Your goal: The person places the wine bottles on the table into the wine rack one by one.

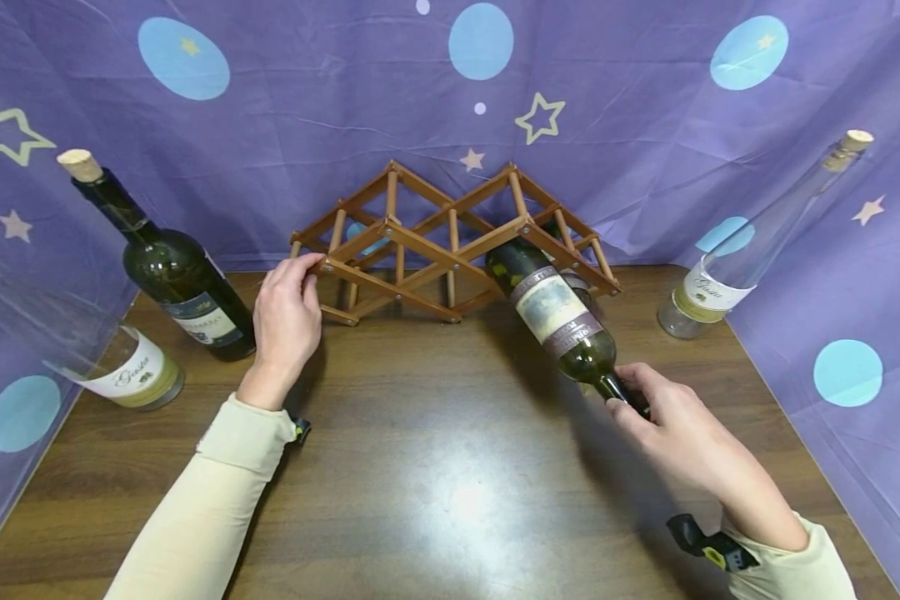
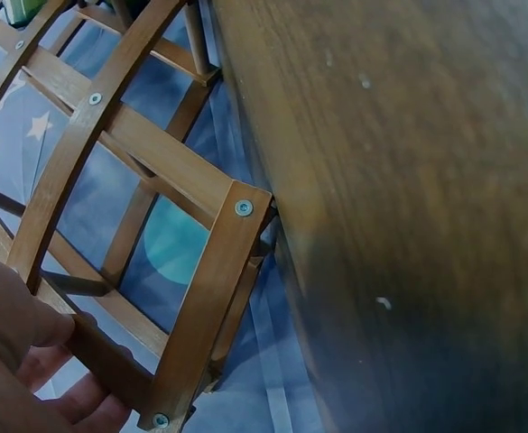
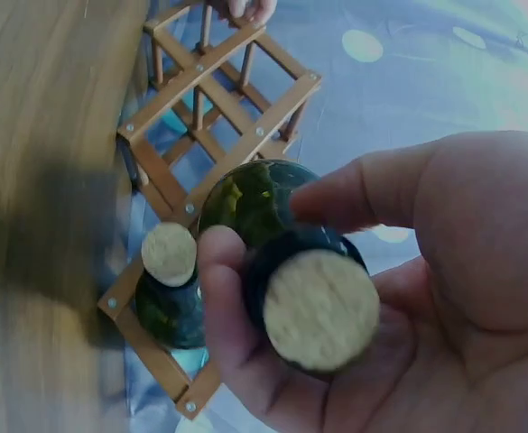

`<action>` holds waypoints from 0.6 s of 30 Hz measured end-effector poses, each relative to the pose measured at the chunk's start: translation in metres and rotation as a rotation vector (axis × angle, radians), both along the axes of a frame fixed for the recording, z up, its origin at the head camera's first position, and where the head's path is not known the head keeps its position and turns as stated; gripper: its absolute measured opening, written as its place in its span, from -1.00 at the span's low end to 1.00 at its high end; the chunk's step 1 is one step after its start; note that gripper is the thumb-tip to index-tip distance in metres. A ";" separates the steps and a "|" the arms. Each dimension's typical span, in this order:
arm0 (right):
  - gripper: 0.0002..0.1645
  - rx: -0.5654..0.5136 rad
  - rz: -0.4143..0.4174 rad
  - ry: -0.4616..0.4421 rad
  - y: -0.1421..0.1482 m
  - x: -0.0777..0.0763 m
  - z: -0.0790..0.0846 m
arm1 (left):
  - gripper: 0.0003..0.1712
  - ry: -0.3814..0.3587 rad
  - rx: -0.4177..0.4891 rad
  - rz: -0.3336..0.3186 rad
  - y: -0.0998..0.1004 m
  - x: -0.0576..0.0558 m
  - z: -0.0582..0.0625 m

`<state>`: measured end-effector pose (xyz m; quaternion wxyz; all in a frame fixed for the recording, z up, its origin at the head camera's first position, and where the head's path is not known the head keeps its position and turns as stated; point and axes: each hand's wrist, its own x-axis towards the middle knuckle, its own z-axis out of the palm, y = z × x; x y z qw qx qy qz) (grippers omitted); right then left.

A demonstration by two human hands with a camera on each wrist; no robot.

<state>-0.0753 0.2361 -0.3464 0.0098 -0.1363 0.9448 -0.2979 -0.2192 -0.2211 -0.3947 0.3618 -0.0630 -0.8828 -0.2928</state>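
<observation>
The right grip point(image 1: 675, 425), curled round a bottle point(image 1: 551, 308), could shove the rack point(image 1: 456, 266) askew if the left grip point(image 1: 288, 312), pinching it, slips.

I see the rack point(image 1: 456, 266) on the far side of the table point(image 1: 420, 417), two bottles point(image 1: 176, 271) left, a single bottle point(image 1: 716, 287) right, the curtain point(image 1: 330, 117) behind.

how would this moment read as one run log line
left hand: grips wooden rack, left end | right hand: holds labelled green bottle by neck, base end at rack | second corked bottle: in rack
</observation>
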 end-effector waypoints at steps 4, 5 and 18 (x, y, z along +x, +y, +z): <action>-0.62 -0.038 0.021 -0.030 -0.005 0.001 -0.001 | -0.71 -0.008 0.001 0.003 0.000 0.000 0.000; -0.62 -0.048 0.026 -0.034 -0.007 0.002 -0.002 | -0.71 -0.009 0.002 0.005 0.000 0.000 0.000; -0.54 -0.148 0.026 -0.075 -0.025 -0.005 -0.006 | -0.73 -0.010 0.011 0.016 0.000 0.000 0.000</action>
